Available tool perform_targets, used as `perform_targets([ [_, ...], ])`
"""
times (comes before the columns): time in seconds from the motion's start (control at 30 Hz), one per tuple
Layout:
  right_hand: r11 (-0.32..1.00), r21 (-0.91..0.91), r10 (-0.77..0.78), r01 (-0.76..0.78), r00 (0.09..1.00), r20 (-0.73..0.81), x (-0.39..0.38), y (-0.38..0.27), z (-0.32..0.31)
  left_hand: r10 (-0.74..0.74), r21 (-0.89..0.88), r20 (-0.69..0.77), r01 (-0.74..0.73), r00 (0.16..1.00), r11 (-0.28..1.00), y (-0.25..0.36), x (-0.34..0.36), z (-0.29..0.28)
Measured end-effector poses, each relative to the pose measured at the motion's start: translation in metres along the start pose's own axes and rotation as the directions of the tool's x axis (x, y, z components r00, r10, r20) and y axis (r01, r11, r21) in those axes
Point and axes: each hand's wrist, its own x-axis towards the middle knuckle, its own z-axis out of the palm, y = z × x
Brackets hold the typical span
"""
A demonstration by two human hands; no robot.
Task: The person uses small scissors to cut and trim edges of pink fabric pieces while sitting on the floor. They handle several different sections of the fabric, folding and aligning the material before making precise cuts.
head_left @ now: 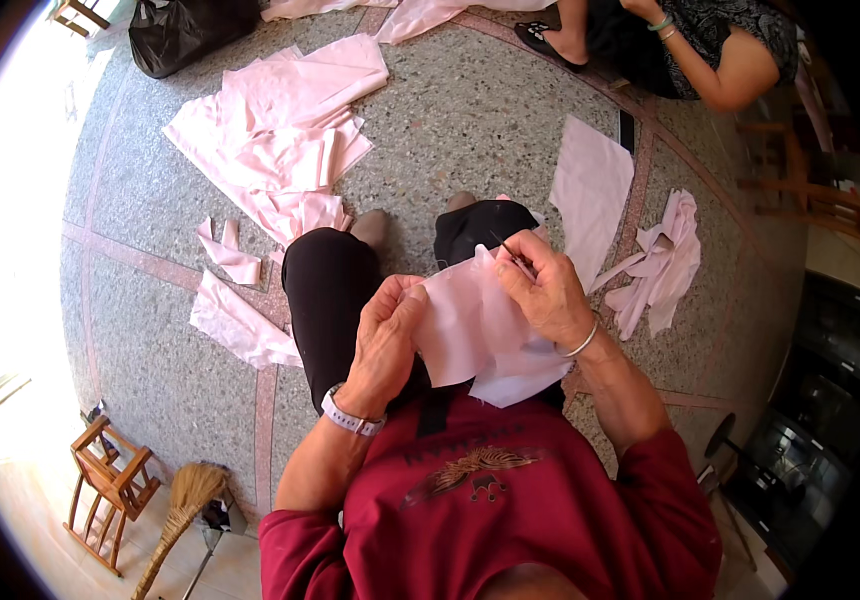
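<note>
A piece of pale pink cloth (pixel 462 325) is stretched over my lap between my two hands. My left hand (pixel 386 340) pinches its left edge, thumb on top. My right hand (pixel 553 290) is closed at the cloth's upper right corner. Between the right thumb and fingers sits a thin, dark, pointed tool (pixel 512 256), its tip pointing up and left; its kind is too small to make out. The lower edge of the cloth hangs in loose folds toward my red shirt.
A large heap of pink cloth (pixel 280 130) lies ahead on the left, with smaller scraps (pixel 235 318) nearer. More pink cloth (pixel 592 195) and a crumpled bundle (pixel 665 265) lie right. Another person (pixel 715 60) sits ahead right. A small wooden chair (pixel 110 480) and broom (pixel 190 495) stand left.
</note>
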Motion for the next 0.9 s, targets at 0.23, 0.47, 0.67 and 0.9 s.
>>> perform_targets([
  [0.23, 0.949, 0.254, 0.256, -0.189, 0.928, -0.269, -0.005, 0.035, -0.057, 0.071, 0.199, -0.067, -0.056, 0.995, 0.978, -0.008, 0.013, -0.02],
  [0.47, 0.89, 0.448, 0.216, 0.086, 0.785, -0.581, -0.027, 0.036, -0.101, 0.125, 0.275, -0.079, -0.098, 0.989, 0.956, -0.011, 0.016, -0.017],
  [0.67, 0.723, 0.635, -0.056, 0.272, 0.939, -0.34, -0.056, 0.021, -0.128, 0.312, 0.508, -0.111, -0.216, 0.944, 0.834, 0.009, 0.006, -0.015],
  [0.9, 0.788, 0.613, -0.135, -0.051, 0.958, 0.253, -0.073, -0.015, -0.092, 0.424, 0.684, -0.194, -0.188, 0.885, 0.705, 0.054, -0.04, -0.053],
])
